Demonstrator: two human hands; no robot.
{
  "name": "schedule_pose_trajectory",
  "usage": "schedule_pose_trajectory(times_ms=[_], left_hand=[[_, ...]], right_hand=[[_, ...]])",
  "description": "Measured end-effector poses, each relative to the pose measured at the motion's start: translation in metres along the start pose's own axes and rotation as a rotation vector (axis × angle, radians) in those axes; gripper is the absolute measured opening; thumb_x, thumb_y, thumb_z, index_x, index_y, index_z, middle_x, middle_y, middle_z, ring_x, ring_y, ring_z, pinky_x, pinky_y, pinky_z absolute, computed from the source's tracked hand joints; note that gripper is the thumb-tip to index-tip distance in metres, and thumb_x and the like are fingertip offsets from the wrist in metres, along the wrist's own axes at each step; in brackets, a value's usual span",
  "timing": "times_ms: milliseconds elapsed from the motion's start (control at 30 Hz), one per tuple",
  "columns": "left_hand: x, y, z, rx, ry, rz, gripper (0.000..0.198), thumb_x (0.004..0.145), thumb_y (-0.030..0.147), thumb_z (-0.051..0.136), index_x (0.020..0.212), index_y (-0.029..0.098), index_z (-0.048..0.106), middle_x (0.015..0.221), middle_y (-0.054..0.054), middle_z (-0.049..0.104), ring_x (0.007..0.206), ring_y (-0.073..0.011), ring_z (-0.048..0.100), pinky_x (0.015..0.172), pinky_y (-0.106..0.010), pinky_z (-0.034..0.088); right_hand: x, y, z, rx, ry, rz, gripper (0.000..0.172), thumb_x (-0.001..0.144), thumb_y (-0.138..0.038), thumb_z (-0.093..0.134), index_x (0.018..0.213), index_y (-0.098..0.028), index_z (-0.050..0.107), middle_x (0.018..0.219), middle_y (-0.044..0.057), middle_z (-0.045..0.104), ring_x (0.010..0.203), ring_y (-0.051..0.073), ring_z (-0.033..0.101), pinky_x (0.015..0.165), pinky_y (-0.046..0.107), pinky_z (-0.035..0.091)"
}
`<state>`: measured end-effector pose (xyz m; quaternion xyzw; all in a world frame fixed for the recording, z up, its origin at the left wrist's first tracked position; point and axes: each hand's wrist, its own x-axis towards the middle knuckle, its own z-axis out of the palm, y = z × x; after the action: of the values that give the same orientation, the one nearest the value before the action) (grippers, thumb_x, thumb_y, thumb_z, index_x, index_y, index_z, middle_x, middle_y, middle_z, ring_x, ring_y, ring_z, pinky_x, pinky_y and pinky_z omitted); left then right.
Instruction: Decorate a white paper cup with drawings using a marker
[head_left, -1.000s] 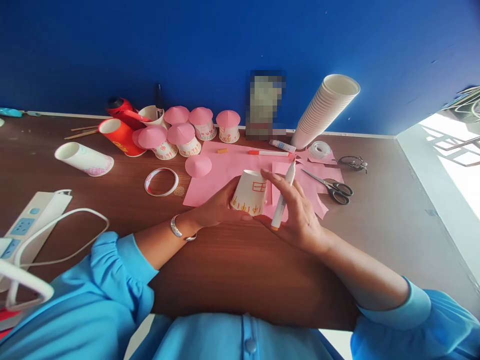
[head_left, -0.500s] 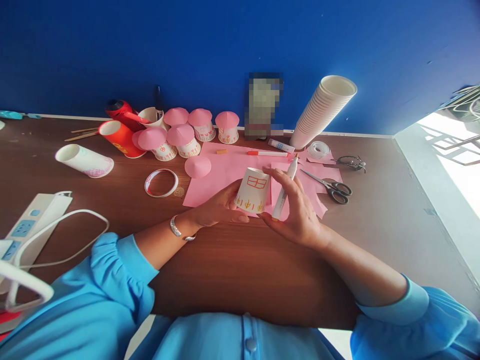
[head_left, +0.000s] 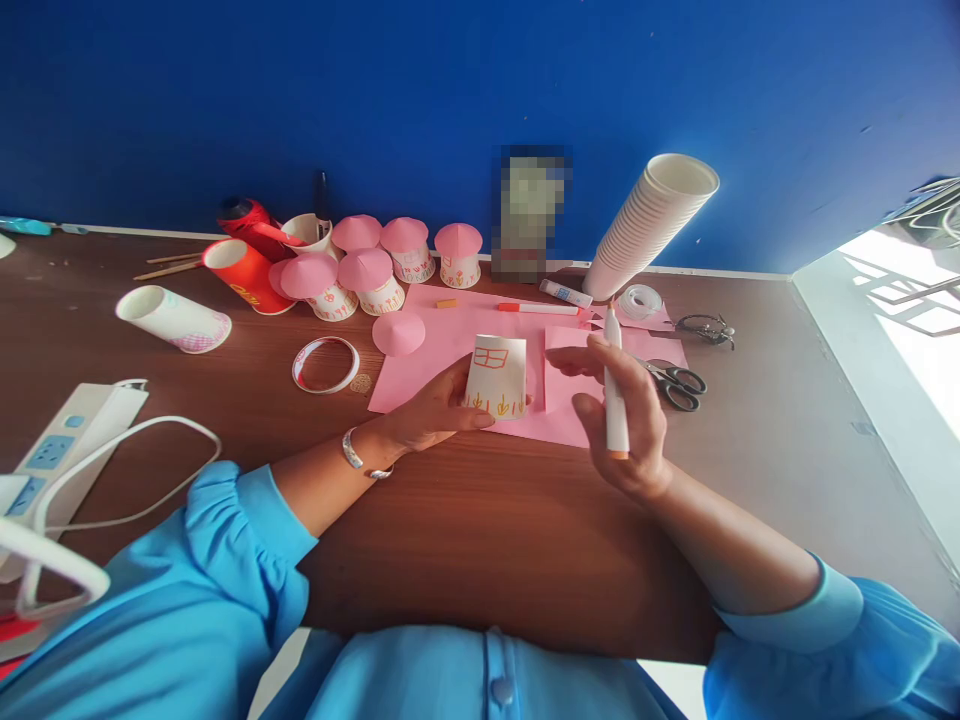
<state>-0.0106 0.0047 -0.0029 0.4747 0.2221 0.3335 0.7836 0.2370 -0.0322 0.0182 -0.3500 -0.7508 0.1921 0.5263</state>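
**A drawn-on paper cup [head_left: 506,380] in the left hand [head_left: 431,408], a marker [head_left: 616,425] in the right hand [head_left: 641,430]**

In the head view, we see the paper cup near the middle of the frame, above the pink paper [head_left: 435,350]. Its side is white, with a red window of four panes at the upper left and orange-yellow plants and red strokes along the lower edge. Our left hand holds it from the left, thumb across the lower front. Our right hand, apart from the cup, grips the white marker with thumb and forefinger spread.

The cup is upside down, narrow end toward the top of the frame, its long axis almost upright. The marker's bare orange tip also points up the frame, its axis leaning slightly left at the top.

The worktop [head_left: 457,550] is dark brown wood, set against a blue wall [head_left: 375,110]. Cups with pink cone roofs [head_left: 459,245] stand left of centre along the back; a tall stack of cups [head_left: 649,225] leans at the upper right. Scissors [head_left: 681,385] lie beyond our right hand.
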Motion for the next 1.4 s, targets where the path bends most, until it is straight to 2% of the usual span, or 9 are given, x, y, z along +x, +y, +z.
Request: schedule_pose_trajectory(times_ms=[100, 233, 367, 467, 633, 800, 933, 1100, 1400], left_hand=[[0.000, -0.001, -0.001, -0.022, 0.009, 0.003, 0.060, 0.077, 0.031, 0.092, 0.131, 0.022, 0.068, 0.133, -0.015, 0.076, 0.127, -0.0371, 0.072, 0.109, -0.053, 0.055], [0.001, -0.001, 0.000, -0.061, -0.006, 0.030, 0.057, 0.079, 0.032, 0.090, 0.131, 0.023, 0.069, 0.131, -0.014, 0.077, 0.131, -0.0383, 0.071, 0.114, -0.057, 0.053], [0.000, 0.000, 0.000, -0.083, 0.004, 0.023, 0.061, 0.079, 0.031, 0.090, 0.136, 0.023, 0.067, 0.138, -0.016, 0.074, 0.133, -0.0397, 0.070, 0.118, -0.061, 0.049], [0.000, -0.001, -0.001, -0.065, 0.005, 0.020, 0.063, 0.079, 0.032, 0.089, 0.137, 0.023, 0.066, 0.138, -0.016, 0.074, 0.134, -0.0400, 0.069, 0.119, -0.062, 0.048], [0.001, -0.004, -0.003, -0.028, 0.031, 0.022, 0.064, 0.077, 0.035, 0.092, 0.135, 0.023, 0.066, 0.136, -0.015, 0.075, 0.128, -0.0383, 0.072, 0.114, -0.059, 0.052], [0.002, -0.007, -0.004, 0.028, 0.062, -0.019, 0.065, 0.077, 0.033, 0.092, 0.133, 0.023, 0.062, 0.130, -0.013, 0.076, 0.122, -0.0325, 0.074, 0.107, -0.050, 0.054], [0.003, -0.004, -0.001, 0.041, 0.106, -0.001, 0.060, 0.077, 0.028, 0.092, 0.129, 0.022, 0.062, 0.119, -0.009, 0.078, 0.110, -0.0266, 0.075, 0.102, -0.044, 0.054], [0.005, -0.001, 0.002, 0.036, 0.125, 0.002, 0.056, 0.076, 0.029, 0.093, 0.123, 0.021, 0.065, 0.110, -0.007, 0.078, 0.104, -0.0253, 0.074, 0.099, -0.042, 0.053], [0.004, -0.001, 0.003, 0.090, 0.167, -0.037, 0.058, 0.076, 0.035, 0.094, 0.124, 0.022, 0.063, 0.121, -0.009, 0.076, 0.115, -0.0281, 0.071, 0.104, -0.045, 0.051]], right_hand=[[-0.001, 0.000, -0.004, 0.025, 0.058, 0.061, 0.045, 0.110, -0.041, 0.054, 0.155, -0.038, 0.055, 0.104, 0.004, 0.077, 0.086, 0.024, 0.074, 0.080, 0.046, 0.063], [0.001, -0.002, -0.005, 0.079, 0.090, 0.174, 0.030, 0.107, -0.045, 0.060, 0.130, -0.030, 0.074, 0.085, 0.002, 0.071, 0.077, 0.023, 0.070, 0.074, 0.044, 0.057], [0.004, -0.003, -0.002, 0.344, 0.150, 0.322, 0.020, 0.100, -0.047, 0.073, 0.106, -0.027, 0.074, 0.079, -0.001, 0.069, 0.067, 0.018, 0.065, 0.064, 0.036, 0.052], [0.009, -0.005, 0.000, 0.524, 0.152, 0.467, 0.025, 0.098, -0.049, 0.074, 0.091, -0.026, 0.068, 0.072, -0.003, 0.064, 0.060, 0.016, 0.062, 0.058, 0.033, 0.051], [0.017, -0.005, 0.002, 0.746, 0.081, 0.634, 0.033, 0.091, -0.056, 0.077, 0.090, -0.023, 0.069, 0.065, -0.002, 0.064, 0.054, 0.016, 0.058, 0.050, 0.030, 0.049], [0.015, -0.004, 0.007, 0.905, 0.082, 0.699, 0.034, 0.083, -0.047, 0.086, 0.074, -0.023, 0.064, 0.063, -0.004, 0.063, 0.049, 0.012, 0.055, 0.048, 0.027, 0.045], [0.010, -0.002, 0.012, 0.943, 0.055, 0.777, 0.032, 0.081, -0.047, 0.087, 0.078, -0.023, 0.067, 0.062, -0.005, 0.063, 0.047, 0.012, 0.054, 0.049, 0.027, 0.045], [0.004, 0.002, 0.018, 0.920, 0.050, 0.758, 0.033, 0.080, -0.047, 0.090, 0.078, -0.022, 0.068, 0.067, -0.004, 0.065, 0.055, 0.013, 0.059, 0.052, 0.026, 0.046], [0.006, 0.007, 0.019, 0.954, 0.097, 0.740, 0.030, 0.083, -0.041, 0.088, 0.079, -0.022, 0.064, 0.066, -0.007, 0.058, 0.053, 0.010, 0.050, 0.057, 0.028, 0.051]])
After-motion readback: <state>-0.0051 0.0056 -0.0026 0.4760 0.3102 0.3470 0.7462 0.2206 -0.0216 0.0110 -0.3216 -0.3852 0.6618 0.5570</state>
